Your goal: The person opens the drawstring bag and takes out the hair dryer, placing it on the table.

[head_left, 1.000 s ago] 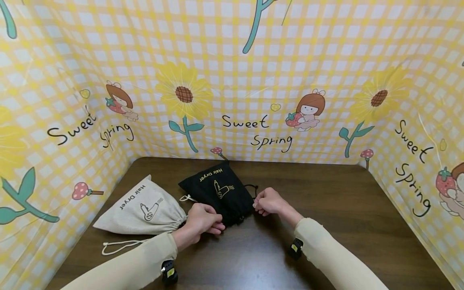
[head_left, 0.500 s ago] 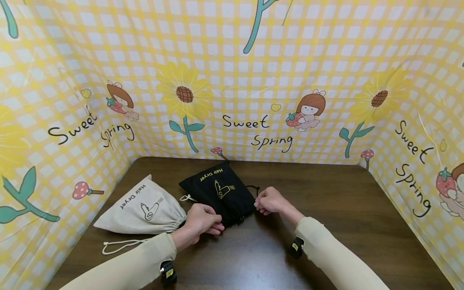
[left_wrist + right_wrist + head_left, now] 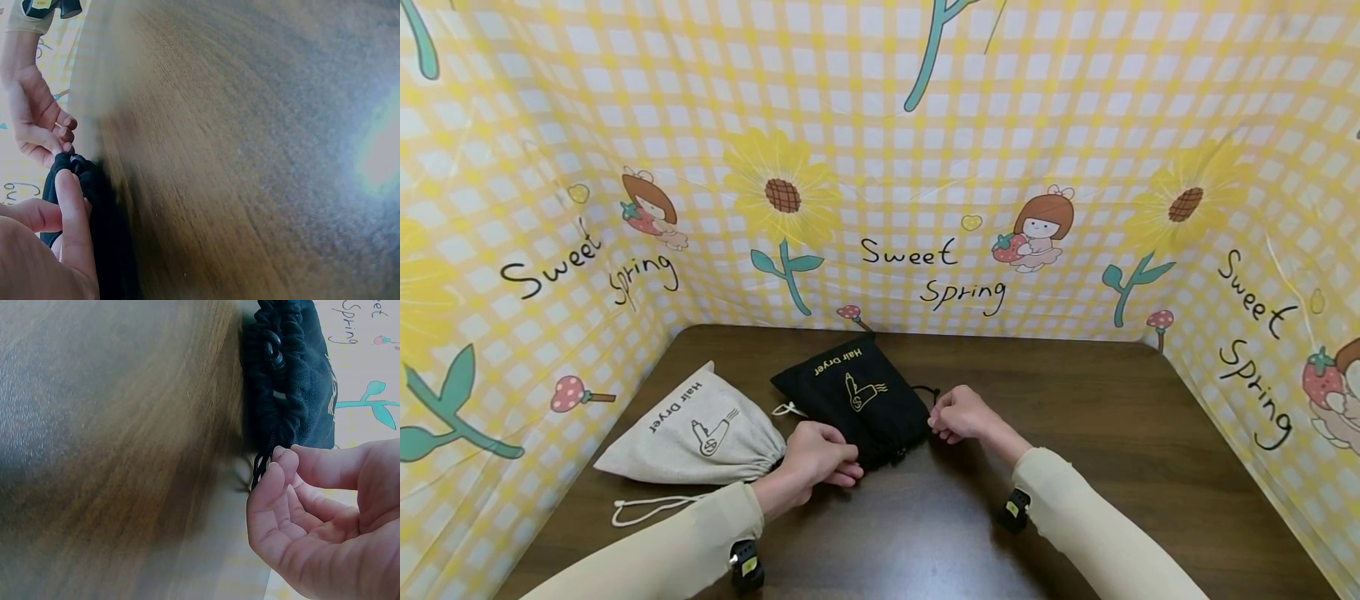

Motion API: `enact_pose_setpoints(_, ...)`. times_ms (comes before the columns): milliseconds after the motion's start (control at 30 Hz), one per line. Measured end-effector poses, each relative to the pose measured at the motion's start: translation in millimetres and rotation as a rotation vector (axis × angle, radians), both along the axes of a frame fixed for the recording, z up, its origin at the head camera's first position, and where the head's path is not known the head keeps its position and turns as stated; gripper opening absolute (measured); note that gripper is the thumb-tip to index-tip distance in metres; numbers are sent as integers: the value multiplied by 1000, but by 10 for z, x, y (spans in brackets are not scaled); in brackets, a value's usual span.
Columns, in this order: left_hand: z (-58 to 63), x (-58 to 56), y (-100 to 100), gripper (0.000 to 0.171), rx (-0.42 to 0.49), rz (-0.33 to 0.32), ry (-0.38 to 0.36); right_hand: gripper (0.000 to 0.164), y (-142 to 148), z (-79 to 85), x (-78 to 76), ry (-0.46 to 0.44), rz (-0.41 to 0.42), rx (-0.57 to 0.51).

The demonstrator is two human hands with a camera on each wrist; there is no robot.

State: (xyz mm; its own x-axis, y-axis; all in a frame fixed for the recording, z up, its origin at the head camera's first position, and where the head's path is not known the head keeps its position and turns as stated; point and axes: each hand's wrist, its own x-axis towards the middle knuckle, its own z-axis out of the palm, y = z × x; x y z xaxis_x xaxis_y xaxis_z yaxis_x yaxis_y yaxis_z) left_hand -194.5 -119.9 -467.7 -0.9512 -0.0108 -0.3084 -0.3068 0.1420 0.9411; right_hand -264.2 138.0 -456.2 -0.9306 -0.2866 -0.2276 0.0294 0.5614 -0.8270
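A black drawstring bag [image 3: 861, 392], printed with "Hair Dryer" and a yellow dryer drawing, lies on the brown table with its mouth toward me. My right hand [image 3: 962, 414] pinches the black drawstring [image 3: 257, 467] at the mouth's right corner. At the left corner, my left hand [image 3: 817, 457] pinches the bag between thumb and fingers; its grip is partly hidden. The gathered mouth [image 3: 281, 403] appears bunched in the right wrist view, with a small gap and a dark cord piece [image 3: 274, 350] in the middle. A black cord loop [image 3: 927, 390] sticks out on the right.
A cream drawstring bag [image 3: 692, 429] with the same words lies left of the black one, partly behind my left wrist. Its white cord [image 3: 658, 507] trails toward me, and another white cord end [image 3: 786, 409] lies between the bags. Checked cloth [image 3: 880, 150] walls the table [image 3: 1075, 400].
My right hand has shifted slightly right, and the black bag's right side has stretched a little with it. My left hand has barely moved.
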Motion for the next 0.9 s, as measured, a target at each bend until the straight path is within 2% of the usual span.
enact_pose_setpoints(900, 21, 29, -17, 10, 2, 1, -8, 12, 49, -7, -39, -16, -22, -10)
